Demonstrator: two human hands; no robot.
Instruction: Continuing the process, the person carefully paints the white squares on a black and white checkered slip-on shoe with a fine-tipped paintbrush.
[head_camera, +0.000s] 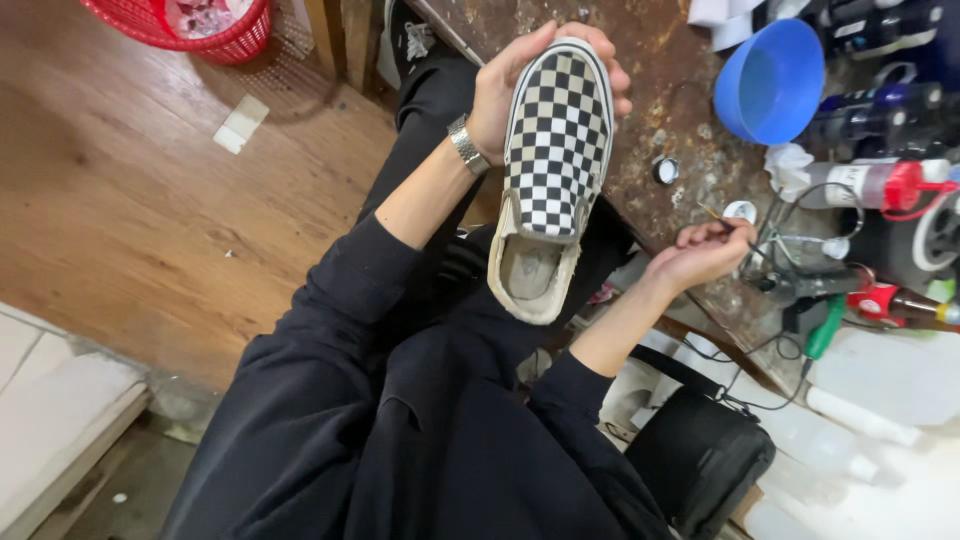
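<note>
Black-and-white checks filled the middle of my view: a slip-on shoe (553, 170) with a cream sole, held up over the lap with its opening toward me. The left hand (520, 90) cupped the toe end from behind, and its fingers (612, 70) curled around the far rim, closed firmly on the shoe. A silver band sat on that wrist.

The right hand (700, 255) hovered at the edge of the stained, rusty-looking desk (660, 110), well apart from the shoe. Its fingers were pinched narrow on a thin brush (722, 220); I could make out little more than a fine stick.

Just beyond that hand stood a small round white jar (740, 211), and another small round cap (665, 170) lay farther up the desk. A blue plastic bowl (770, 80) sat tipped at the far side. To the right, a clear bottle with a red nozzle (880, 185) lay on its side with a white label band. Its print was too small for me. A red basket (190, 25) stood on the wooden floor, top left.
</note>
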